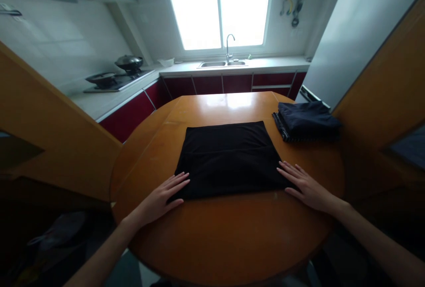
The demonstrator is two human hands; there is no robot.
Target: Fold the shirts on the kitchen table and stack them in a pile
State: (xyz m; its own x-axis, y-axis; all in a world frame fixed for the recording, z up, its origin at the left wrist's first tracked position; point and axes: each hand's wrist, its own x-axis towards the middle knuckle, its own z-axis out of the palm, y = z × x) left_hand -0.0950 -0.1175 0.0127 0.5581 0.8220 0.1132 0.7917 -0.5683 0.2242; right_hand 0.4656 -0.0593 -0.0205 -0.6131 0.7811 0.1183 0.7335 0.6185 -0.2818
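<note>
A black piece of folded cloth [229, 163], perhaps a garment, lies flat on the wooden table [226, 238]. A crease or fold line runs across its middle. At its near left corner my left hand [164, 196] rests with fingers stretched out, the fingertips on the fabric. My right hand [303, 187] touches the near right corner, fingers extended and spread a little. Neither hand grips anything. What kind of garment the cloth is, I cannot tell.
A stack of folded dark clothes [307, 121] sits at the table's far right. Beyond are a counter with a sink [215, 63] and a stove [122, 81] bearing two pans. Wooden doors [49, 132] flank the table, and a tall white fridge [352, 34] stands right.
</note>
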